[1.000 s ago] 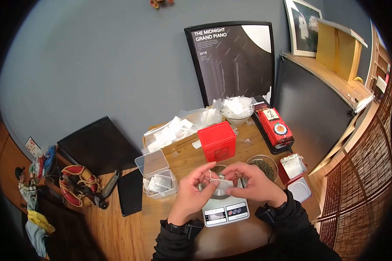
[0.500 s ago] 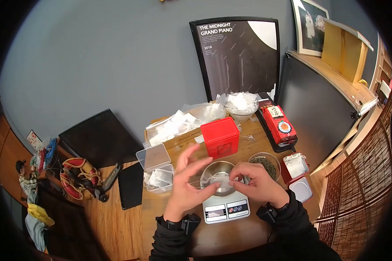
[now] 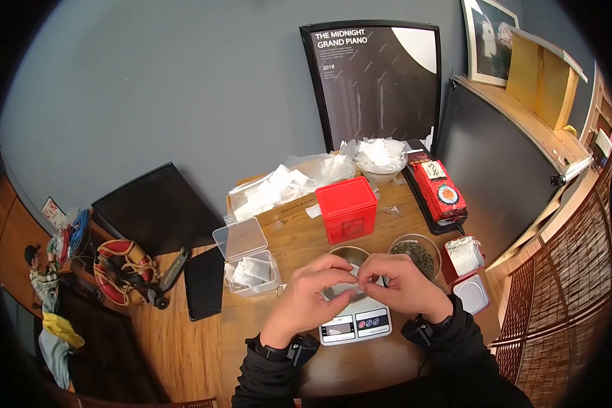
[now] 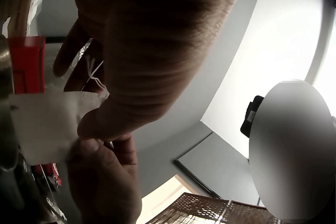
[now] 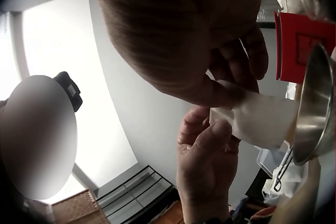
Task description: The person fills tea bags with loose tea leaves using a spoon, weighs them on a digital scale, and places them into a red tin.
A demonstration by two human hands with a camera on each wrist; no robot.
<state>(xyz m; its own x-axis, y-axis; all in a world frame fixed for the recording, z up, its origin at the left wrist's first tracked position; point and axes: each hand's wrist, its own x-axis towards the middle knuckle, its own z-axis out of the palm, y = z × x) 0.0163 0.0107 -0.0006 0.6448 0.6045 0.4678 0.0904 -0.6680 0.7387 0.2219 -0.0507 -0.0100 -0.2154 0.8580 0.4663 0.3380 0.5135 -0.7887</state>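
Note:
Both hands meet over the steel bowl (image 3: 349, 254), which stands on a white kitchen scale (image 3: 355, 326). Between them hangs a flat white drawstring tea bag (image 4: 44, 127), seen in both wrist views. The left hand (image 3: 313, 296) pinches its top edge with thumb and fingers. From the other side, the right hand (image 3: 401, 284) pinches the same edge close by, the two sets of fingertips almost together. A thin white string (image 4: 93, 71) loops beside the left hand's fingers. In the right wrist view the bag (image 5: 265, 121) reaches toward the bowl's rim.
A glass bowl of dried tea leaves (image 3: 423, 253) stands right of the scale, near an open red tin (image 3: 464, 257). Behind are a red box (image 3: 347, 211) and a red tea packet (image 3: 442, 194). A clear lidded box (image 3: 253, 275) with white bags sits left.
Half a second ago the left hand had its fingers spread up and away; they have come down and closed in at the bag's edge. The right hand stays nearly in place.

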